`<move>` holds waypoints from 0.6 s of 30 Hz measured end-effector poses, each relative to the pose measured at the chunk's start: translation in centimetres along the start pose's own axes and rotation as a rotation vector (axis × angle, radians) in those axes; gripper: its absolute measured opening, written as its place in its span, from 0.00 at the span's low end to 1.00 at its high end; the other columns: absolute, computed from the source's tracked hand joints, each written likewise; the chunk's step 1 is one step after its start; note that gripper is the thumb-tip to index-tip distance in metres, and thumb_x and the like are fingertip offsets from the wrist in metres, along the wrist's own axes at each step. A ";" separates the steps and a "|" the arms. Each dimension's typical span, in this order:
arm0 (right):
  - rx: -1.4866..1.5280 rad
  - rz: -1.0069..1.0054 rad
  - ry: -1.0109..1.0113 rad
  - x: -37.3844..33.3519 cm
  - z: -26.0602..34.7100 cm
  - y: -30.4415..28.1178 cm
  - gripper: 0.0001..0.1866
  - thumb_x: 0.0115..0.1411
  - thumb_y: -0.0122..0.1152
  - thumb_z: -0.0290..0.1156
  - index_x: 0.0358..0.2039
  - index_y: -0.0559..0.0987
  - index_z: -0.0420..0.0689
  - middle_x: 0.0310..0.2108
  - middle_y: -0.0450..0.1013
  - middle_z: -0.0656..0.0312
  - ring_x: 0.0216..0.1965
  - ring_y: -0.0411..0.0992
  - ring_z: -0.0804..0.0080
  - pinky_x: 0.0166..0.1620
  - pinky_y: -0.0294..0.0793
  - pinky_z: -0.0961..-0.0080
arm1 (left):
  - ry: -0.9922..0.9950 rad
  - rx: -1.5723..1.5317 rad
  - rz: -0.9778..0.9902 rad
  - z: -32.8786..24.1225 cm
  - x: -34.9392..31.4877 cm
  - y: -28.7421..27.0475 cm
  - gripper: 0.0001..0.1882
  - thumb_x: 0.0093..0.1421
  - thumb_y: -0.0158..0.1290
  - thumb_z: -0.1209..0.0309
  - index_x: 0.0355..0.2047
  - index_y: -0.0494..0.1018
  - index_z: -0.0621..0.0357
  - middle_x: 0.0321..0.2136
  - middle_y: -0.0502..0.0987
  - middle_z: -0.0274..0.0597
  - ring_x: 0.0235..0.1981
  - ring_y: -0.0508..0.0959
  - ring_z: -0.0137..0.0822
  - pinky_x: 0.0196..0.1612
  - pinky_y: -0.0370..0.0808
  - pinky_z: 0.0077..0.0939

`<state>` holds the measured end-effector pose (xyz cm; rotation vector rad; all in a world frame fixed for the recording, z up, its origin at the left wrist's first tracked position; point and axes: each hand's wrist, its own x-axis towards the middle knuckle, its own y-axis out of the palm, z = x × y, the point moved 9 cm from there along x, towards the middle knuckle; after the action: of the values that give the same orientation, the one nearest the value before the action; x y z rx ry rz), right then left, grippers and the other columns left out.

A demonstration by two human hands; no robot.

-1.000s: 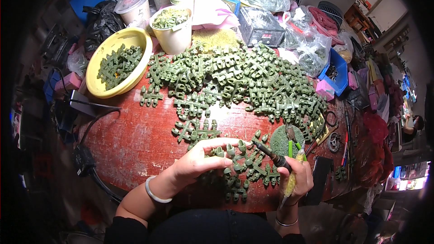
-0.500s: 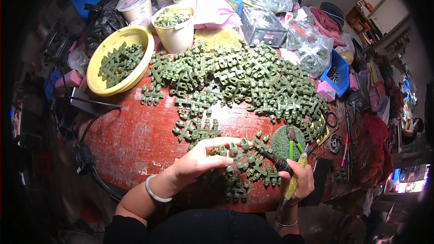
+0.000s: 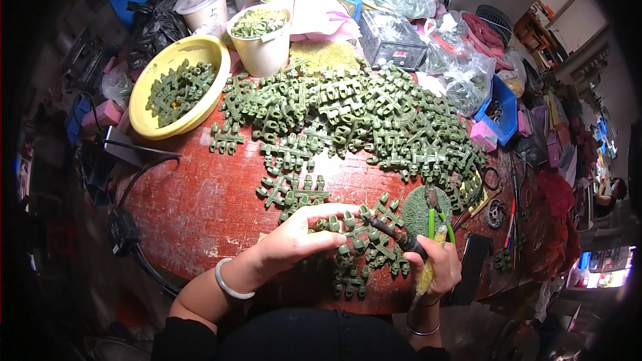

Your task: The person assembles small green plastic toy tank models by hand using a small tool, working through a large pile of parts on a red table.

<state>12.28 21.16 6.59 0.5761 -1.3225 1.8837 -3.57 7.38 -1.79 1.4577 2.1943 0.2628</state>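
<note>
My left hand (image 3: 301, 230) is closed around a dark green branched piece with cup-shaped ends (image 3: 334, 224), held just above the table; the fingers hide part of it. In my right hand (image 3: 438, 264) I grip a dark pen-like tool with a black grip (image 3: 401, 237), its narrow tip at the right side of that piece. A second tool with a yellow-wrapped handle (image 3: 426, 275) is tucked in the same hand. Similar green pieces (image 3: 349, 277) lie under and beside my hands. Close beyond my right hand, green-handled cutters (image 3: 432, 210) rest on a round green pad (image 3: 413, 210).
A large heap of green pieces (image 3: 374, 110) covers the far middle of the red table (image 3: 194, 207). A yellow basin (image 3: 139, 103) stands left, a white bucket (image 3: 261, 53) behind. To the right are a blue bin (image 3: 505, 124), a black flat object (image 3: 471, 257) and pens (image 3: 511, 224).
My right hand has shifted slightly left, bringing the dark tool's tip closer to the green piece in my left hand. The left hand has barely moved.
</note>
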 end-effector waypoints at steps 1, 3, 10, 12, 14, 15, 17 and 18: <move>0.001 0.001 -0.001 0.0 0.0 0.1 0.19 0.56 0.70 0.47 0.34 0.83 0.43 0.20 0.70 0.63 0.18 0.69 0.67 0.20 0.66 0.74 | -0.018 0.009 0.003 0.1 -0.1 0.0 0.26 0.61 0.55 0.74 0.61 0.68 0.62 0.42 0.77 0.34 0.40 0.74 0.22 0.45 0.73 0.20; -0.015 0.012 -0.012 0.0 0.0 0.0 0.19 0.55 0.71 0.47 0.35 0.83 0.43 0.20 0.70 0.63 0.18 0.68 0.67 0.20 0.66 0.74 | -0.016 0.002 0.004 -0.1 0.0 0.2 0.26 0.61 0.55 0.74 0.61 0.68 0.62 0.41 0.77 0.33 0.39 0.74 0.21 0.44 0.73 0.20; -0.024 0.034 -0.020 0.0 0.1 0.2 0.19 0.55 0.71 0.47 0.35 0.82 0.43 0.20 0.70 0.64 0.18 0.68 0.68 0.21 0.66 0.74 | -0.026 -0.011 0.006 -0.1 -0.2 0.3 0.26 0.61 0.55 0.74 0.61 0.68 0.62 0.40 0.77 0.32 0.37 0.74 0.21 0.42 0.73 0.19; -0.032 0.036 -0.023 0.2 0.2 0.3 0.19 0.55 0.71 0.47 0.35 0.82 0.43 0.20 0.70 0.64 0.18 0.68 0.68 0.21 0.66 0.74 | -0.020 -0.004 0.011 -0.2 -0.1 0.3 0.26 0.61 0.55 0.74 0.61 0.68 0.62 0.41 0.77 0.32 0.38 0.73 0.21 0.42 0.73 0.19; -0.034 0.037 -0.023 0.1 0.2 0.3 0.19 0.55 0.71 0.47 0.35 0.83 0.43 0.20 0.70 0.64 0.18 0.68 0.68 0.21 0.66 0.74 | -0.014 0.002 0.017 -0.3 0.0 0.3 0.26 0.61 0.54 0.74 0.61 0.68 0.62 0.41 0.77 0.32 0.38 0.73 0.21 0.42 0.73 0.19; -0.037 0.038 -0.023 0.0 0.1 0.3 0.19 0.55 0.71 0.47 0.35 0.83 0.43 0.20 0.70 0.64 0.18 0.68 0.68 0.21 0.66 0.74 | -0.012 0.007 0.022 -0.3 0.0 0.3 0.26 0.61 0.54 0.74 0.61 0.68 0.62 0.41 0.76 0.33 0.38 0.73 0.21 0.42 0.73 0.19; -0.029 0.038 -0.021 0.0 0.1 0.3 0.19 0.55 0.71 0.47 0.35 0.83 0.43 0.20 0.70 0.64 0.17 0.68 0.68 0.21 0.66 0.74 | -0.010 0.013 0.026 -0.3 0.0 0.4 0.26 0.61 0.54 0.74 0.61 0.68 0.62 0.41 0.76 0.33 0.38 0.73 0.21 0.42 0.73 0.19; -0.021 0.036 -0.019 0.0 0.1 0.3 0.19 0.55 0.71 0.47 0.35 0.83 0.43 0.20 0.70 0.63 0.17 0.68 0.68 0.21 0.66 0.74 | -0.013 0.008 0.023 -0.3 0.0 0.4 0.26 0.61 0.54 0.74 0.61 0.68 0.62 0.41 0.76 0.33 0.38 0.73 0.20 0.42 0.73 0.19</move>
<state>12.08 21.06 6.45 0.5644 -1.3722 1.8955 -3.43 7.54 -1.39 1.4854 2.1715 0.2524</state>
